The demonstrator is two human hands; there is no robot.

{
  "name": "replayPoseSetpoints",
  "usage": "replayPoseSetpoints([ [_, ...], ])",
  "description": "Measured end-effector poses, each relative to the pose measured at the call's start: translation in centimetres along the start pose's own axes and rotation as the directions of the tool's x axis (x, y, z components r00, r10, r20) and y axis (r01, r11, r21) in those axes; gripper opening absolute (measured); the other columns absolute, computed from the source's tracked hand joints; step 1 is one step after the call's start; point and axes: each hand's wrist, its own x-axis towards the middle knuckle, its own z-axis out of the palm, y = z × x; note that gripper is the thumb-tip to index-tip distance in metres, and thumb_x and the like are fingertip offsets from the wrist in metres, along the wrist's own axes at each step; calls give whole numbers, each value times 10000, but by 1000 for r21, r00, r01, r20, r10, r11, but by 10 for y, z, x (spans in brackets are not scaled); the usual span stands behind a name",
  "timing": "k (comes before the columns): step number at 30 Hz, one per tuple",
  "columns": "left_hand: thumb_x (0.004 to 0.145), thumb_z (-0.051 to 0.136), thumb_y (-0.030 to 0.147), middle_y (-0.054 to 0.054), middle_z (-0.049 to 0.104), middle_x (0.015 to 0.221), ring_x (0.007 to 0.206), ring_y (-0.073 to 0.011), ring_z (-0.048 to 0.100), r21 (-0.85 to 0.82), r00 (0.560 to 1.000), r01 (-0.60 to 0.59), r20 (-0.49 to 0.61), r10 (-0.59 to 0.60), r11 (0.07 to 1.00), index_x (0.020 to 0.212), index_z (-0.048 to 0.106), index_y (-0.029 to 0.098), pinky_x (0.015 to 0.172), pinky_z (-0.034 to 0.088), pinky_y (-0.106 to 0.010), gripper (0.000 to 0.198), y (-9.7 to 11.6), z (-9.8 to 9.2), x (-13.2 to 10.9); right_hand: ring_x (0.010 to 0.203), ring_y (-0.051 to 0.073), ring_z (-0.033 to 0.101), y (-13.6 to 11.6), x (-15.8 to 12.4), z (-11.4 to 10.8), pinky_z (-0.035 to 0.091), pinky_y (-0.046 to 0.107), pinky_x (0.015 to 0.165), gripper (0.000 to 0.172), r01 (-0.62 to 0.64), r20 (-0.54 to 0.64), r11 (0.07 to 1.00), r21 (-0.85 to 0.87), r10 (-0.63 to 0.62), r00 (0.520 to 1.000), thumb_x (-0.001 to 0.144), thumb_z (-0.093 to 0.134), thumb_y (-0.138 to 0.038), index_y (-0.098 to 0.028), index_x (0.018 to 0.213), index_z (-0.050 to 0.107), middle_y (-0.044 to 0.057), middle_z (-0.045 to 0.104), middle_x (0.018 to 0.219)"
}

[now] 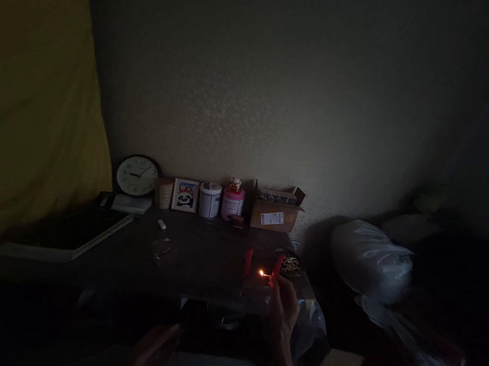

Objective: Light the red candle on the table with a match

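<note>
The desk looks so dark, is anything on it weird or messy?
One thing stands out: a small flame burns at the tip of the right hand, close to two red candles. A cardboard box by the wall sits with flaps open. Nothing looks spilled.

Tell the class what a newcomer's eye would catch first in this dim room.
First the small flame, glowing at the right hand near the red candles on the dark table. Next the white clock leaning against the wall at the table's back left.
</note>
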Motion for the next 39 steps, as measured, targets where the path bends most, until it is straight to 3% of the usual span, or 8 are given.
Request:
replayPoseSetpoints([
  [4,536,777,393,-91,740,832,952,-320,638,-5,999,46,-25,-46,999,722,691,201,858,470,-424,281,5,16,12,775,202,599,-1,8,6,463,301,692,312,27,8,1000,16,-27,1000,697,640,-438,-165,847,667,43,679,808],
  [7,531,784,389,-90,740,894,876,-284,663,-51,999,43,-10,-44,998,773,702,197,802,486,-395,319,11,34,30,783,207,604,0,17,10,465,304,694,302,40,7,999,33,-40,999,695,647,-426,-166,846,666,46,683,813],
  [14,666,718,321,-84,718,1007,933,-237,646,-162,973,-72,205,105,984,940,698,200,827,481,-351,300,28,74,71,710,181,604,11,46,23,463,279,646,268,55,10,998,28,-55,998,702,641,-407,-165,819,645,36,674,755],
  [17,696,700,292,-83,719,986,915,-231,650,-181,966,-76,231,118,980,937,697,191,816,486,-348,261,27,84,86,696,173,601,11,54,29,463,265,626,262,59,15,998,27,-59,998,710,637,-408,-168,816,640,32,667,745],
  [22,689,710,291,-66,721,955,907,-223,650,-174,970,-52,226,91,983,915,700,200,793,495,-332,244,23,84,98,688,175,606,11,57,34,464,259,621,271,43,2,999,0,-43,999,692,650,-426,-174,790,654,27,677,730],
  [30,662,731,314,-67,720,970,900,-218,647,-165,980,-55,179,84,985,908,707,199,760,503,-308,272,29,70,95,675,176,612,25,54,41,477,257,608,268,23,-19,999,33,-23,1000,665,687,-420,-168,753,667,27,678,697],
  [39,687,712,309,-46,717,985,899,-198,645,-143,976,-22,210,53,989,928,705,223,757,495,-282,256,28,67,93,690,176,632,39,53,43,499,259,609,269,0,15,999,53,-1,1000,645,718,-401,-169,768,663,36,694,738],
])
